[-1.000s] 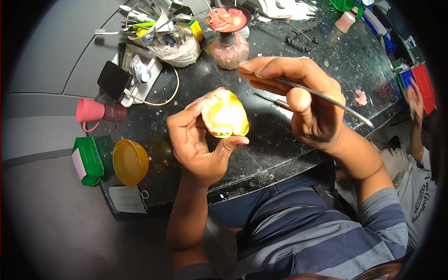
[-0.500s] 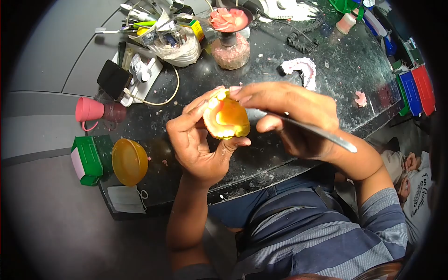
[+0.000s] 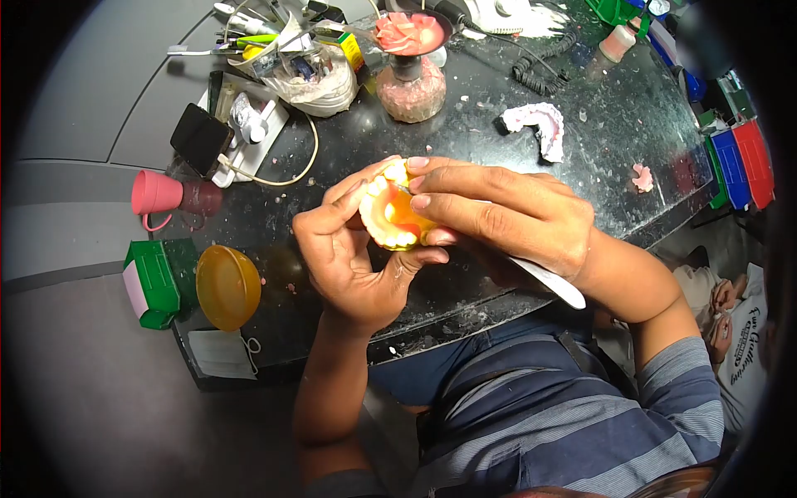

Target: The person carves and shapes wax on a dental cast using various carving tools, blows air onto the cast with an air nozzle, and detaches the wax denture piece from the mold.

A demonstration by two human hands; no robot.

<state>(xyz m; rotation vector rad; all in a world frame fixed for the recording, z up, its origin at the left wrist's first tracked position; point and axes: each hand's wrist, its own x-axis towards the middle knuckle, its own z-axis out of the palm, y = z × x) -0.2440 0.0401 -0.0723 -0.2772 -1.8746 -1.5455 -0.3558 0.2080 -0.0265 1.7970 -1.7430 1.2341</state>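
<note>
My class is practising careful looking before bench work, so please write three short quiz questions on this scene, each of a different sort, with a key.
1. Multiple choice. What does the left hand hold?
A, a face mask
B, a dental model
C, a pink cup

2. True or false. The bowl is beside the green box.

3. Fill the gap. The rounded end of a tool shows below the person's ____.

Key: 1. B; 2. True; 3. right hand.
</note>
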